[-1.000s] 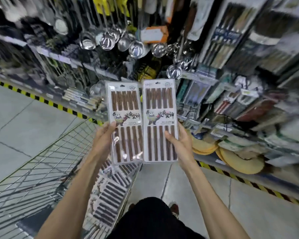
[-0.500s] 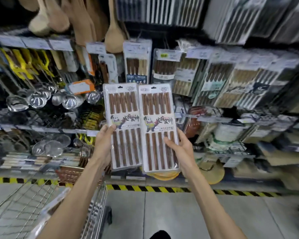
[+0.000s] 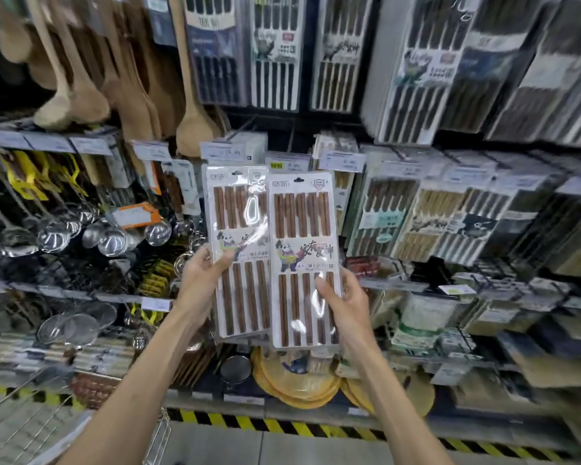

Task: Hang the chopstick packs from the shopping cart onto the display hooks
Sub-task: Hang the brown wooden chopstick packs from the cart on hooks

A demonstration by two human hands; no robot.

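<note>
Brown chopsticks under glossy film: mid-frame, the left hand (image 3: 202,283) holds the left pack (image 3: 239,229) and the right hand (image 3: 346,307) the overlapping right pack (image 3: 299,229), fingers (image 3: 321,285) clamped low. The packs look light, stiffish and slippery, and would likely steer better held nearer the hang-holes.

Two chopstick packs are held up: the left pack (image 3: 235,213) and the right pack (image 3: 301,260). Two hands hold them, the left hand (image 3: 202,280) and the right hand (image 3: 346,303), one pack each. One shopping cart (image 3: 24,427) shows. One orange tag (image 3: 136,214) hangs. Three dark packs (image 3: 274,52) face front at top centre.
</note>
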